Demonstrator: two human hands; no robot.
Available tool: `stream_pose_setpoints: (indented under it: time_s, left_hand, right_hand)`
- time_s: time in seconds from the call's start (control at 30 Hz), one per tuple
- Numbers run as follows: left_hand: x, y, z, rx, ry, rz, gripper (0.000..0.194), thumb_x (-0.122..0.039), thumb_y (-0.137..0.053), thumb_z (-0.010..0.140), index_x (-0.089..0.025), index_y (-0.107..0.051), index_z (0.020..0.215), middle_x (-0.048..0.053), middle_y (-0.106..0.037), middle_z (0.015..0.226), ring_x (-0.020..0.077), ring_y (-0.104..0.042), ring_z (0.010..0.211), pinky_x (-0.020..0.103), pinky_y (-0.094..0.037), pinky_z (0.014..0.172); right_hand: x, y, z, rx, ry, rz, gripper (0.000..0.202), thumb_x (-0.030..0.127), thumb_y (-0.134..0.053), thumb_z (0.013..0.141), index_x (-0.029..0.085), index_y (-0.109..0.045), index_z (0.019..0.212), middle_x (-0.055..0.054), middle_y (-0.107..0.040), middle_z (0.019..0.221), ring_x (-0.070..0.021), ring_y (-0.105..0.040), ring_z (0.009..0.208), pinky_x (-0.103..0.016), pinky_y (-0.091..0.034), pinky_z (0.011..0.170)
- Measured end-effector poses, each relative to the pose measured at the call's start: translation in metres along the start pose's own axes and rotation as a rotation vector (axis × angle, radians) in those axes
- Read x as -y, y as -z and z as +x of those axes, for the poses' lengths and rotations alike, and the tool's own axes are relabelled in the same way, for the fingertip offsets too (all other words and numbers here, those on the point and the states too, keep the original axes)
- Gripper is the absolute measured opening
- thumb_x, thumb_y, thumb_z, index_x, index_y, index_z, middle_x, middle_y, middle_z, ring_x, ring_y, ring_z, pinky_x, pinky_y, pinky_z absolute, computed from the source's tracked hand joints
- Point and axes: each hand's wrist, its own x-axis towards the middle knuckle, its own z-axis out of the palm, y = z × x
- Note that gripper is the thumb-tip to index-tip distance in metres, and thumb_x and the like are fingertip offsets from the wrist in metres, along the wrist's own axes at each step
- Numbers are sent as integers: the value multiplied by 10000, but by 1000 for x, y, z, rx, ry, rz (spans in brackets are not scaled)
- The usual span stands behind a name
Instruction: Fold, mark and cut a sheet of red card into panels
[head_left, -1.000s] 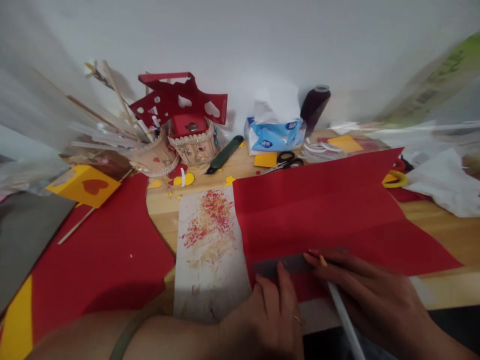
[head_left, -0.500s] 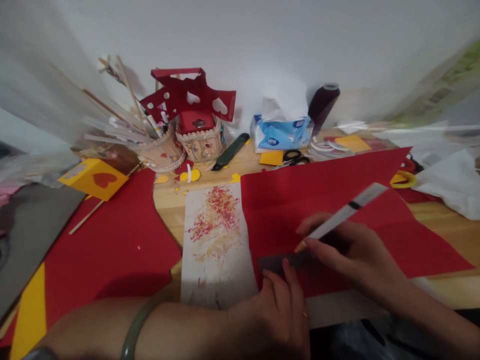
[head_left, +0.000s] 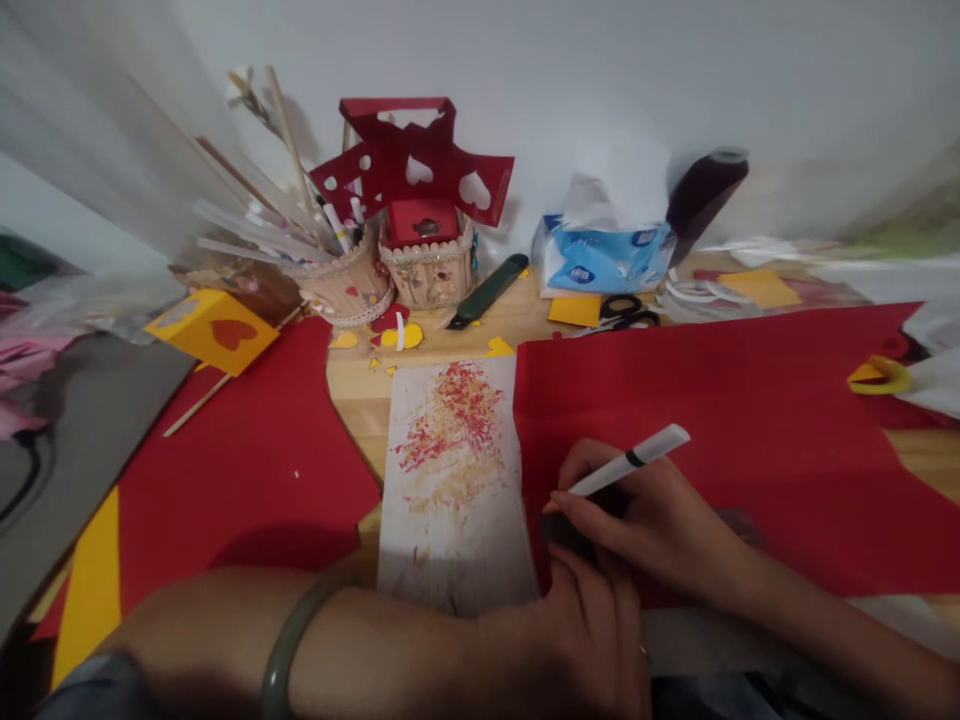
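My right hand point(head_left: 645, 510) grips a white pen point(head_left: 626, 465) with a black band and an orange tip end. That end is low at the left edge of a large red sheet of paper point(head_left: 712, 400). My left hand point(head_left: 585, 630), coming from under a green bangle point(head_left: 289, 640), lies on the front of the sheet with fingers stretched out. Its fingertips press on a dark flat strip, perhaps a ruler point(head_left: 566, 535), partly hidden by both hands. Beside the sheet is a white board point(head_left: 420, 570) marked with red and yellow specks.
Another red sheet point(head_left: 255, 480) and a yellow paper box point(head_left: 217, 330) with a heart are on the left. Behind stand decorated holders point(head_left: 349, 290), a green cutter point(head_left: 487, 292), a tissue pack point(head_left: 600, 260) and black scissors point(head_left: 626, 312). Yellow scraps point(head_left: 405, 335) are scattered nearby.
My right hand has moved the pen left along the dark strip, toward the red sheet's left edge. My left hand stays on the strip. The whole view has shifted slightly.
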Motion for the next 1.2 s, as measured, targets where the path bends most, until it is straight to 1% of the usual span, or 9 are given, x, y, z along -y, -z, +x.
stream_pose_setpoints:
  time_s: [0.23, 0.4, 0.6, 0.73, 0.9, 1.2]
  left_hand:
    - [-1, 0, 0, 5, 6, -7, 319, -88, -396, 856, -101, -706, 784, 59, -727, 795, 169, -647, 591, 254, -476, 495]
    - [0, 2, -1, 49, -26, 11, 319, -82, -389, 870, -84, -708, 877, 68, -723, 826, 164, -656, 626, 251, -491, 523]
    - [3, 5, -1, 91, -69, 2, 305, -92, -398, 882, -62, -699, 912, 90, -722, 873, 170, -657, 637, 254, -499, 529]
    - [2, 3, 0, 62, -30, -12, 326, -86, -381, 875, -77, -706, 862, 90, -725, 906, 164, -649, 620, 249, -482, 509]
    - [0, 0, 1, 1, 7, -9, 345, -102, -375, 873, -87, -714, 818, 79, -732, 865, 167, -639, 583, 253, -469, 484]
    - [1, 2, 0, 40, -12, -25, 330, -107, -386, 867, -74, -714, 856, 105, -725, 910, 163, -645, 604, 239, -467, 487]
  right_hand:
    - [0, -1, 0, -8, 6, 1, 93, 252, -530, 837, 207, -533, 756, 9, -612, 674, -127, -593, 626, -232, -469, 526]
    - [-1, -1, 1, 20, 6, -11, 96, 248, -504, 851, 201, -525, 770, 6, -600, 690, -127, -590, 639, -241, -474, 547]
    - [1, 3, 1, 24, -8, -32, 100, 232, -494, 837, 204, -505, 742, 7, -604, 672, -124, -586, 615, -233, -463, 525]
    - [-1, 9, -4, 7, -37, -41, 118, 253, -483, 848, 209, -505, 741, 0, -608, 677, -132, -597, 626, -235, -464, 527]
    - [-11, 17, -13, -26, -44, -47, 125, 281, -507, 851, 211, -515, 749, 5, -607, 675, -131, -592, 621, -234, -462, 533]
    - [-14, 29, -22, -81, -37, -99, 158, 320, -519, 852, 213, -533, 736, 9, -612, 663, -124, -581, 595, -228, -452, 514]
